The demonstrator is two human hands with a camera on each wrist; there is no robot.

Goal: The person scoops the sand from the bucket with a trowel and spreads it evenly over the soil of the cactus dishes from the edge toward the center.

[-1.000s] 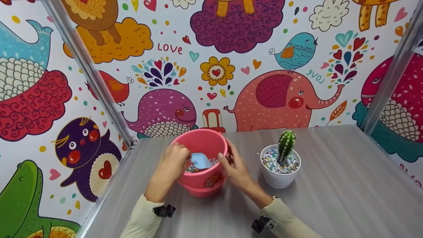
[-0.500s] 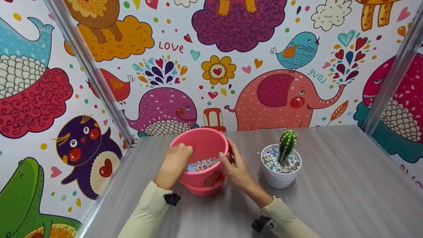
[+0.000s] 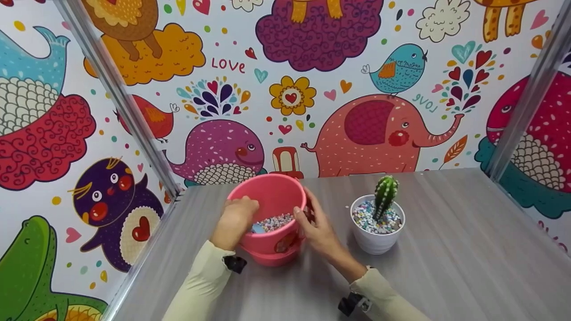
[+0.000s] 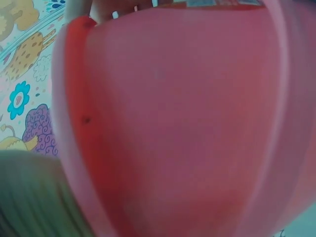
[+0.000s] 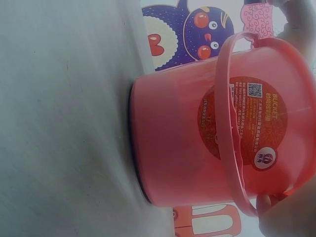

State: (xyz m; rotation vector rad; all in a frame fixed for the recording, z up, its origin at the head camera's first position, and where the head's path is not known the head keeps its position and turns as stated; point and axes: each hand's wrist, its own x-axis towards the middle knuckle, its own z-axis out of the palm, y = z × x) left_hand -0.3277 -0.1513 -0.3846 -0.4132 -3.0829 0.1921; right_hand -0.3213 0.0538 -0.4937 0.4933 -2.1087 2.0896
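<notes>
A pink bucket [image 3: 272, 258] stands on the table, with small multicoloured pebbles [image 3: 279, 221] inside. My left hand [image 3: 234, 218] reaches over its left rim, fingers curled round the handle of a light-blue scoop. Only a bit of the scoop [image 3: 258, 228] shows among the pebbles; its grip is hidden by the hand. My right hand [image 3: 319, 227] grips the bucket's right rim, thumb outside near the front. In the right wrist view the bucket's pink carrying handle [image 5: 224, 113] hangs down across a round label [image 5: 256, 123]. The bucket wall [image 4: 177, 118] fills most of the left wrist view.
To the right of the bucket stands a white pot [image 3: 377, 243] holding a small green cactus [image 3: 386, 196] in similar coloured pebbles. The grey wood-grain table [image 3: 468, 249] meets cartoon-printed wall panels at the back and sides. Metal posts [image 3: 125, 107] mark the corners.
The blue scoop, plainly visible a second ago, has dipped to the left front of the bucket and is mostly hidden. My left wrist has shifted up and right. The right hand stays on the rim.
</notes>
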